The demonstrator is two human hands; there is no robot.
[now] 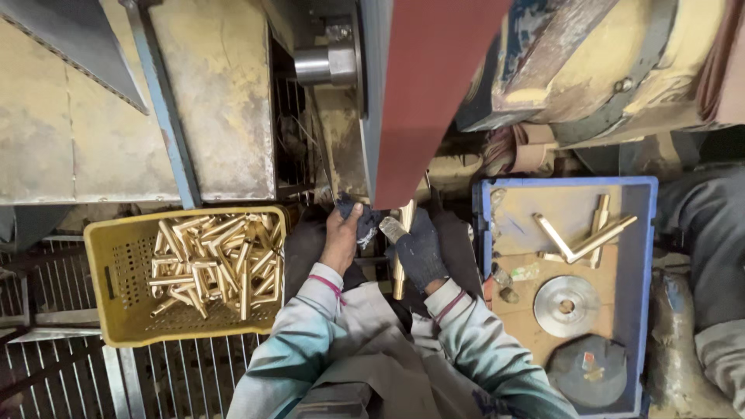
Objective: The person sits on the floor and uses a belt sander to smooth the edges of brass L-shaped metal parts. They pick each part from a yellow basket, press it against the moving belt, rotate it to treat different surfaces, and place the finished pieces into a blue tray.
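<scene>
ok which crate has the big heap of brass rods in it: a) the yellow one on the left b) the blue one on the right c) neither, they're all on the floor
a: the yellow crate on the left holds the heap of brass rods, while the blue crate holds only a few.

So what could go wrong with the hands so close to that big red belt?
Two things, maybe. The left hand is bare, holding only a dark rag right beside the red sanding belt, so skin or rag might catch. The gloved right hand presses a brass rod to the belt; if it slips, the rod could kick out.
</scene>
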